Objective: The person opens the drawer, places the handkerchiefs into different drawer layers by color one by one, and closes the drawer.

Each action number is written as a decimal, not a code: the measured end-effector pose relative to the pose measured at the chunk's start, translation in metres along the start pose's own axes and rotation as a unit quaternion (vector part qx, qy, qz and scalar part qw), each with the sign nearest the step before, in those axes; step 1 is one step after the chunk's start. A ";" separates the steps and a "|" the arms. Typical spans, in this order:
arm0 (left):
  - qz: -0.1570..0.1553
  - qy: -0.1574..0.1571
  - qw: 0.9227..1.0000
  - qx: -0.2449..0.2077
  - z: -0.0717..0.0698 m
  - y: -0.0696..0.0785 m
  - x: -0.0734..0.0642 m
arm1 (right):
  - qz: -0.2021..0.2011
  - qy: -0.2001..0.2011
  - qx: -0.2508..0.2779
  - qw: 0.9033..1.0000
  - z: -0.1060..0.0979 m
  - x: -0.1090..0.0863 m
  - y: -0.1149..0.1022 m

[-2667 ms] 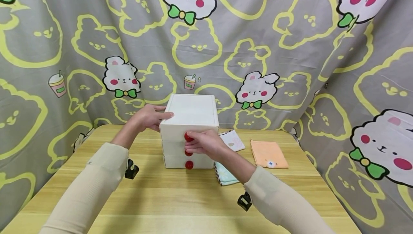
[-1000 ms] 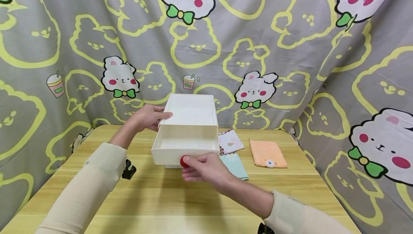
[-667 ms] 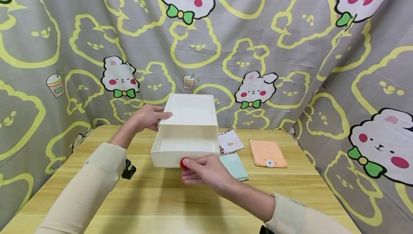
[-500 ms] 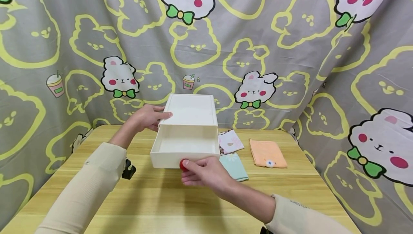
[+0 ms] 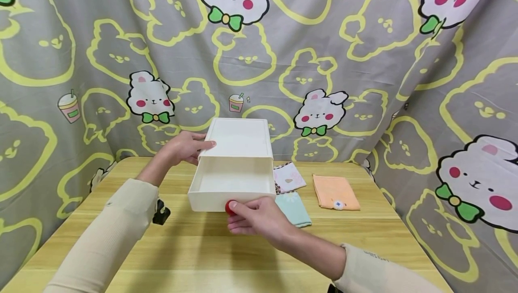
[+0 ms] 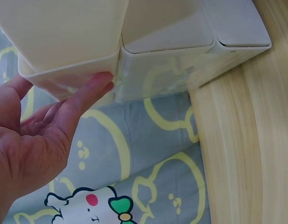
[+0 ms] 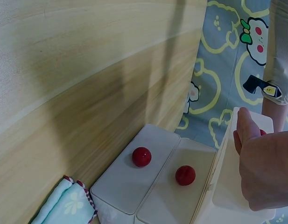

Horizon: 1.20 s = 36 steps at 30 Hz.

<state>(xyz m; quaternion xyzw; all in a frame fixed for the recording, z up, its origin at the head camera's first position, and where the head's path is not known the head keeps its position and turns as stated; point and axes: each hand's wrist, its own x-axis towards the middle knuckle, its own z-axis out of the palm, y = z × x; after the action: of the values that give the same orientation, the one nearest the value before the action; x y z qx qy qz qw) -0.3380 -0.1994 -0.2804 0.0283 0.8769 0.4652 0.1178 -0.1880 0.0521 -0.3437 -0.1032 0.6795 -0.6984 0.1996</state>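
A white drawer cabinet (image 5: 240, 136) with three drawers stands at the middle of the table, its top drawer (image 5: 232, 180) pulled well out toward me. Nothing lies on the part of the drawer floor that shows. My right hand (image 5: 261, 219) pinches the red round knob (image 5: 230, 207) of this drawer between thumb and fingers. My left hand (image 5: 184, 147) rests against the cabinet's left side, thumb over the top edge. In the left wrist view the left hand's fingers (image 6: 90, 91) lie nearly straight along the side wall. The two lower drawers are closed, their red knobs (image 7: 142, 157) showing in the right wrist view.
Right of the cabinet lie a folded white cloth (image 5: 289, 177) and a folded light-green cloth (image 5: 294, 210), partly hidden by the cabinet and right hand. Farther right is a folded orange cloth (image 5: 336, 193). A patterned curtain (image 5: 251, 59) hangs behind the wooden table (image 5: 194, 252).
The top drawer, closed in the oldest frame, has slid out toward me with my right hand on its knob. It barely moves in the last half second. My left hand has stayed in place.
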 end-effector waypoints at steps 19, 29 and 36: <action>-0.004 0.001 1.000 0.002 0.000 0.000 -0.002 | 0.005 -0.001 -0.008 1.000 0.002 -0.010 0.000; 0.000 0.000 1.000 0.005 0.001 0.001 -0.001 | 0.003 -0.006 -0.007 1.000 0.003 -0.014 0.002; -0.002 0.000 1.000 0.004 0.001 0.000 -0.001 | -0.003 -0.009 -0.008 1.000 0.003 -0.015 0.004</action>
<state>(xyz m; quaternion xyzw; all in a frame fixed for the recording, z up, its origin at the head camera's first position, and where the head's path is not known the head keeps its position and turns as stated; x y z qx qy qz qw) -0.3370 -0.1987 -0.2802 0.0272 0.8787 0.4618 0.1181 -0.1726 0.0560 -0.3455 -0.1132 0.6830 -0.6925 0.2028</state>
